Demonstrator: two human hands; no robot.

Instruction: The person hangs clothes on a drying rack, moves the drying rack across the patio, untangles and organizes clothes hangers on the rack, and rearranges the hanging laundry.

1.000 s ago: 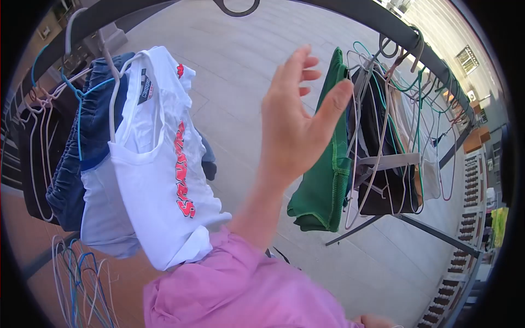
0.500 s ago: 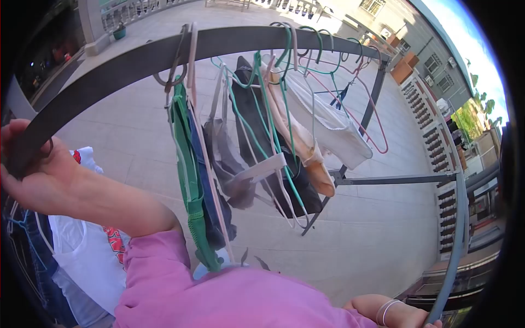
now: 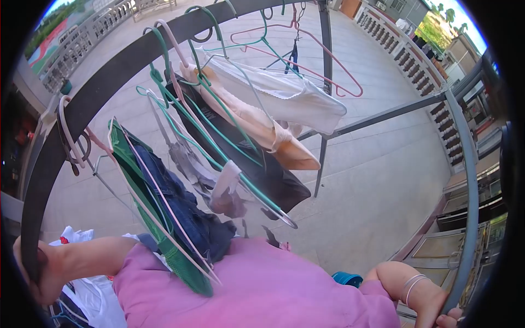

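Observation:
My left hand [image 3: 41, 270] is wrapped round the dark metal rail [image 3: 101, 95] of a clothes rack, at its left end. At the lower right, my right hand [image 3: 445, 314] grips a grey metal post [image 3: 469, 191] of the same rack. Between them, clothes dangle from wire hangers: a green garment [image 3: 188, 268], a dark blue denim piece [image 3: 178, 199], a grey strappy garment [image 3: 188, 167], a black one [image 3: 273, 183], a peach one [image 3: 246, 126] and a white one [image 3: 301, 104]. The green garment hangs close against my pink shirt [image 3: 257, 284].
A pink hanger [image 3: 350, 76] and small dark clip hang farther along. A grey crossbar [image 3: 391, 112] joins the rack's posts. White clothes [image 3: 98, 295] hang below my left arm. A teal container [image 3: 347, 279] stands near my right arm. Balustrades [image 3: 404, 49] edge the tiled terrace [image 3: 377, 169].
The view has shifted, and the rail's near end and my left hand now appear lower. The hanging clothes have swung, with the green and denim pieces closer to me. Both hands keep their hold.

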